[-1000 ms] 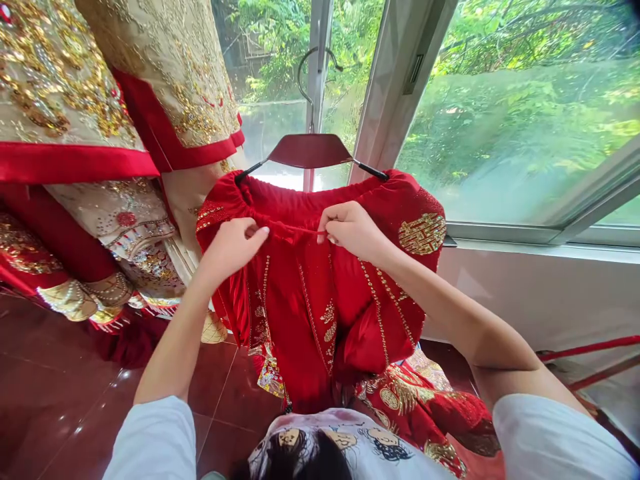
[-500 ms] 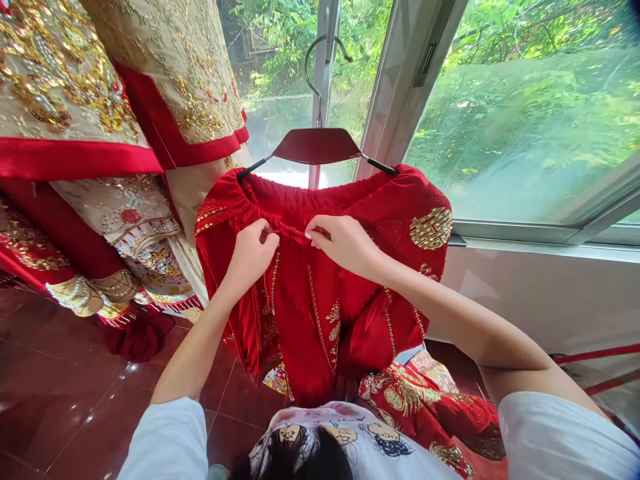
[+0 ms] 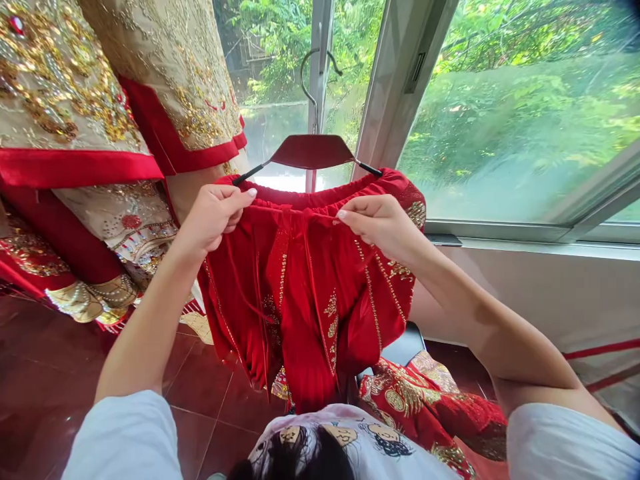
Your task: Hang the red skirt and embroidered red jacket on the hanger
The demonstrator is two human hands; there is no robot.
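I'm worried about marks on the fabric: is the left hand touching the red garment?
Touching. The head view shows the left hand pinching the red garment at its gathered top edge.

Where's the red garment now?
In the head view, the red garment is at centre on the hanger, below the window, its top edge between the left hand and right hand.

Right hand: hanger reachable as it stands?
Likely yes: the right hand sits just below the hanger with nothing visible between, though its grip on the red garment would probably have to open first.
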